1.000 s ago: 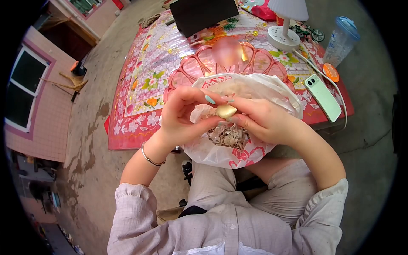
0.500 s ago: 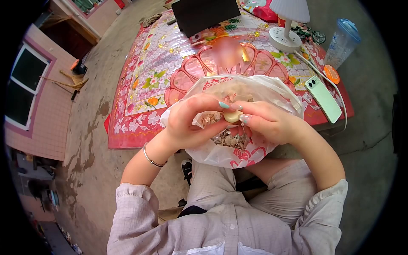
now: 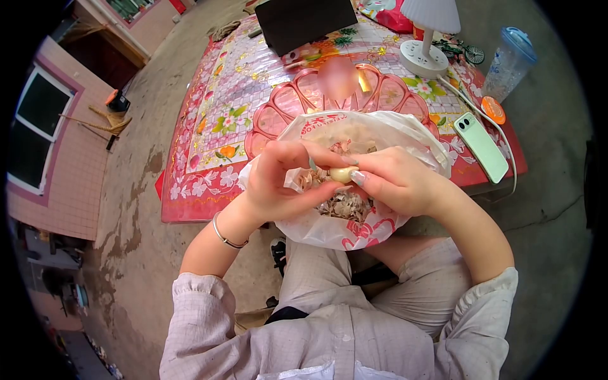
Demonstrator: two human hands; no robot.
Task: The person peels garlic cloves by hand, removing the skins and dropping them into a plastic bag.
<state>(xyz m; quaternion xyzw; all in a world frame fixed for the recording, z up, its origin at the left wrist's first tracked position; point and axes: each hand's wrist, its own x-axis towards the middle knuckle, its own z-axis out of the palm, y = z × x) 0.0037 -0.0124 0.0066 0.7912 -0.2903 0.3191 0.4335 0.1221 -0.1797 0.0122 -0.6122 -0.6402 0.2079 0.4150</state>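
Since the earlier frame, the smooth cream-coloured garlic clove (image 3: pixel 342 175) is lying more level and sitting a touch lower, and the left index fingertip, with its pale blue nail, is pulling back off it to the left. Left hand (image 3: pixel 265 182) is pinching the clove between the thumb below and a finger above, palm hollow; right hand (image 3: pixel 404 182) is closing thumb and fingertips on the clove's right end. Both are grasping, neither is letting go. Clove is hanging over the mouth of the crumpled white plastic bag with red print (image 3: pixel 335 235), not touching the dry, papery, brownish-white peelings (image 3: pixel 347 207) that are lying inside. Beyond the bag, the translucent pink petal-shaped plastic tray (image 3: pixel 273 104) is resting on the table (image 3: pixel 190 211) with its red floral cover; the mint-green phone (image 3: pixel 480 145) is lying near the right edge. My read: skin removal is the step in hand, and it's looking nearly done, since most of the visible surface is bare; the far side I can't tell. Next move is calling for a light, steady left pinch while the right thumb is working the end, keeping everything over the bag.
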